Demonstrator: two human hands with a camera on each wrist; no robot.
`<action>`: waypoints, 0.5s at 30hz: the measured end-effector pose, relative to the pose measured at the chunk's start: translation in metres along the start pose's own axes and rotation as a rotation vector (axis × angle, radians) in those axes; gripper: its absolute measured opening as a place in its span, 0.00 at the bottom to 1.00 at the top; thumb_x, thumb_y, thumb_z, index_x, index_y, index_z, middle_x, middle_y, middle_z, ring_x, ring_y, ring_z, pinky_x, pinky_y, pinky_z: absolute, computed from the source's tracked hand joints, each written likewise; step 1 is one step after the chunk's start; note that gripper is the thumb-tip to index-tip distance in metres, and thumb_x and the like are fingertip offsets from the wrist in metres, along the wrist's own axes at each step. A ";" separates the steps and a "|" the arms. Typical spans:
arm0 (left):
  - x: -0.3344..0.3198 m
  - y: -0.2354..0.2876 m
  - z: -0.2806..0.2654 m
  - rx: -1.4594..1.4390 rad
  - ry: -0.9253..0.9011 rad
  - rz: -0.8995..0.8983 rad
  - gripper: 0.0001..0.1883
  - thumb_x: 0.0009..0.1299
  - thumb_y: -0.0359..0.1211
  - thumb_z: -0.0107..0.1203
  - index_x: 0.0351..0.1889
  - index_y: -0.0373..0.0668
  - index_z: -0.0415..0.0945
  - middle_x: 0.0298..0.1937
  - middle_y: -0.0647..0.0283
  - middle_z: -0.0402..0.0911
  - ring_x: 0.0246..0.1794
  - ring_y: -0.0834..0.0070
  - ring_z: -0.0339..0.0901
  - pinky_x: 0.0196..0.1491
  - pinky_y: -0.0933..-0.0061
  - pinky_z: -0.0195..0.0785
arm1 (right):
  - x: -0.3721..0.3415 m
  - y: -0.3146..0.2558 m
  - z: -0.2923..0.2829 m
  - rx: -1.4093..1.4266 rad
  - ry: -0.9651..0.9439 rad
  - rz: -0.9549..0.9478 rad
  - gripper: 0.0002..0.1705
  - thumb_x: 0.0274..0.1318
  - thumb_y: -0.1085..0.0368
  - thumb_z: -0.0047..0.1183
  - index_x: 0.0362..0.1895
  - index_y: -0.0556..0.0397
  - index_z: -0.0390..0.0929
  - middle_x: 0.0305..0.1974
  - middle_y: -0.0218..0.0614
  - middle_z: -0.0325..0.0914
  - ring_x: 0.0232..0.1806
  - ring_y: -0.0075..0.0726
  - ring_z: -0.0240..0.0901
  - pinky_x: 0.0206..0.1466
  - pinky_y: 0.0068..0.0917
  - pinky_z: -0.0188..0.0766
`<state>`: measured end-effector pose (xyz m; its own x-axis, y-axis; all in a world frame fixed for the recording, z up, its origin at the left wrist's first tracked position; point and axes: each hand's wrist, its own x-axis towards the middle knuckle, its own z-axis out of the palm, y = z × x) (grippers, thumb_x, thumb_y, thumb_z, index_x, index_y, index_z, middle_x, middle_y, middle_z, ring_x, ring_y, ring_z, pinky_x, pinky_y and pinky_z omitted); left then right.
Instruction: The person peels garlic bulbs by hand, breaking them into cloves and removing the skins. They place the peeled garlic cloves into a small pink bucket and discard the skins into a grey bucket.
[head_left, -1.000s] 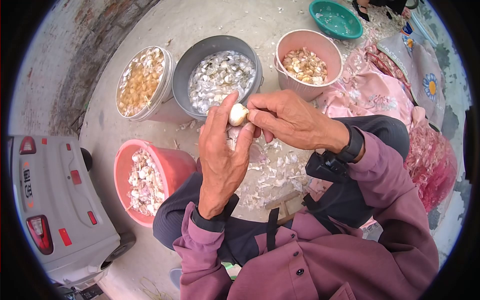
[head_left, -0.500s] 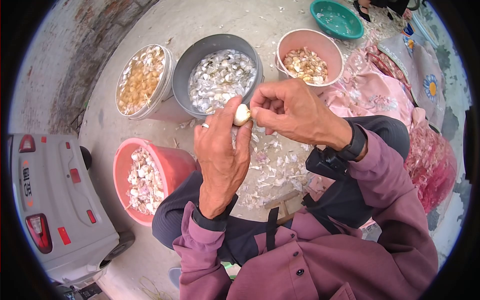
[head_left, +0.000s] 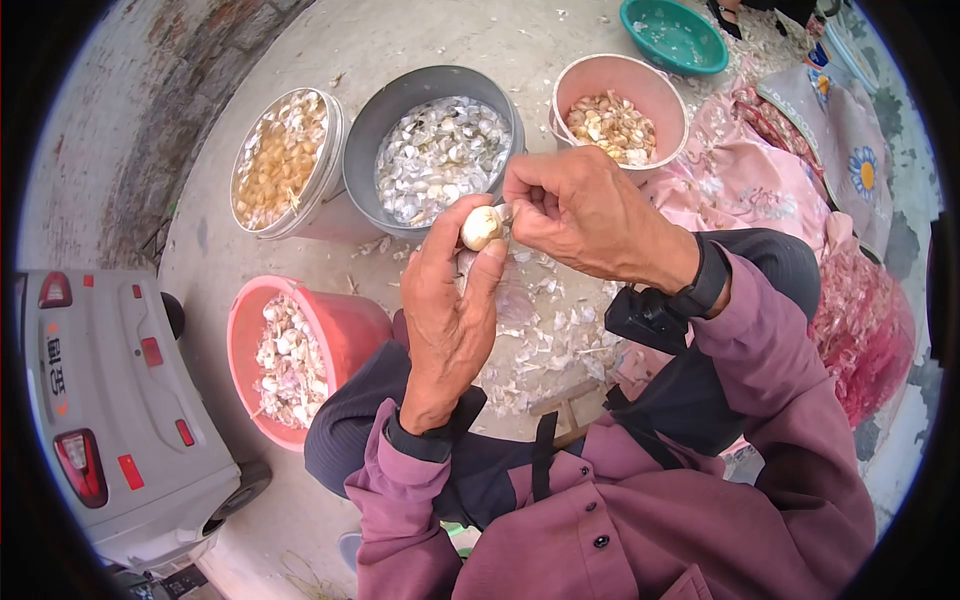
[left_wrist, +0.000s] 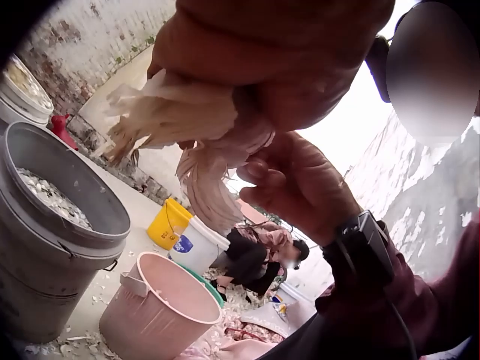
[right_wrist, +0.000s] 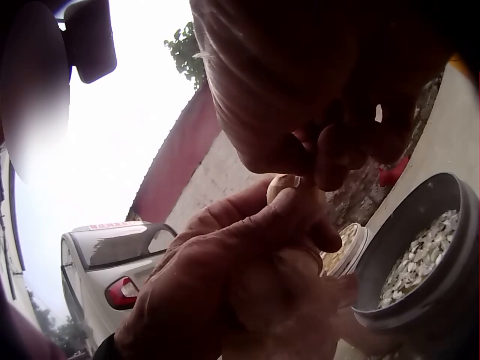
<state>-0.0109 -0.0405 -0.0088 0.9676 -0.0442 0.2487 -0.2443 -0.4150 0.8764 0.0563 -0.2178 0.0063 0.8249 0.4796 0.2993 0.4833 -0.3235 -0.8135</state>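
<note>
Your garlic bulb (head_left: pixel 482 228) sits at the tip of your left grip (head_left: pixel 445 310), caught between thumb and fingers, which part only as wide as the bulb itself. Papery skins (left_wrist: pixel 206 184) hang beneath that same hand in the left wrist view.

Your right grip (head_left: pixel 590 215) is just beside the bulb, on its right. You have thumb and forefinger brought together there, with the other fingers curled in, pinching a pale sliver (head_left: pixel 505 213) at the bulb's edge; the wrist views are too dark to say for sure whether that sliver is joined to the bulb.

You hold all this in the air, over floor (head_left: pixel 230 330) strewn with skin scraps. Just beyond your hands stands the grey bucket (head_left: pixel 430 83), with a white bucket (head_left: pixel 328 205) left of it and a pale pink bucket (head_left: pixel 620 80) to its right. The coral bucket (head_left: pixel 352 335), full of bulbs, stands to your left.
</note>
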 end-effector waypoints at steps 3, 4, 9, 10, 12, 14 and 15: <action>0.003 0.010 -0.011 -0.185 -0.001 -0.135 0.17 0.74 0.33 0.55 0.59 0.39 0.73 0.46 0.59 0.80 0.48 0.72 0.77 0.52 0.72 0.67 | -0.002 0.006 -0.009 -0.085 -0.016 0.041 0.10 0.48 0.65 0.54 0.24 0.62 0.75 0.18 0.50 0.73 0.22 0.52 0.75 0.29 0.41 0.69; 0.004 0.011 -0.014 -0.233 -0.031 -0.150 0.18 0.76 0.35 0.53 0.60 0.38 0.72 0.47 0.62 0.79 0.49 0.76 0.74 0.53 0.73 0.67 | -0.001 0.006 -0.013 -0.136 -0.082 0.081 0.11 0.47 0.65 0.55 0.23 0.62 0.75 0.17 0.51 0.72 0.22 0.54 0.75 0.29 0.42 0.69; 0.003 0.015 -0.009 -0.360 -0.035 -0.194 0.16 0.76 0.35 0.52 0.57 0.37 0.70 0.46 0.61 0.80 0.46 0.78 0.75 0.50 0.76 0.67 | -0.001 -0.003 -0.028 -0.373 -0.373 0.154 0.12 0.47 0.64 0.55 0.23 0.62 0.75 0.18 0.51 0.73 0.23 0.55 0.75 0.31 0.44 0.71; 0.003 0.017 -0.008 -0.381 -0.024 -0.203 0.14 0.77 0.35 0.52 0.55 0.37 0.70 0.45 0.61 0.80 0.44 0.79 0.75 0.48 0.77 0.67 | -0.001 -0.001 -0.025 -0.254 -0.268 0.097 0.11 0.49 0.64 0.55 0.25 0.62 0.75 0.20 0.50 0.75 0.23 0.53 0.76 0.31 0.43 0.71; 0.003 0.015 -0.006 -0.355 -0.026 -0.207 0.13 0.77 0.35 0.51 0.53 0.37 0.70 0.44 0.62 0.80 0.43 0.80 0.75 0.47 0.78 0.67 | -0.001 -0.002 -0.017 -0.136 -0.164 0.041 0.11 0.51 0.63 0.55 0.27 0.61 0.76 0.22 0.48 0.77 0.22 0.50 0.77 0.31 0.41 0.72; 0.000 0.008 0.001 -0.330 -0.027 -0.216 0.12 0.77 0.35 0.50 0.52 0.37 0.69 0.43 0.63 0.81 0.42 0.80 0.75 0.46 0.79 0.67 | -0.004 -0.011 -0.001 0.361 -0.134 0.239 0.11 0.55 0.63 0.54 0.35 0.60 0.75 0.25 0.46 0.79 0.23 0.46 0.78 0.31 0.39 0.72; -0.005 0.001 0.010 -0.407 -0.036 -0.254 0.11 0.77 0.34 0.50 0.51 0.37 0.70 0.42 0.63 0.80 0.41 0.81 0.74 0.45 0.79 0.67 | -0.011 -0.004 0.010 0.391 -0.248 0.354 0.13 0.57 0.63 0.53 0.43 0.58 0.74 0.26 0.45 0.79 0.25 0.41 0.78 0.32 0.37 0.72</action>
<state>-0.0154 -0.0500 -0.0134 0.9998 -0.0217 -0.0025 0.0019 -0.0275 0.9996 0.0426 -0.2138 0.0015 0.8006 0.5887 -0.1117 0.0073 -0.1960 -0.9806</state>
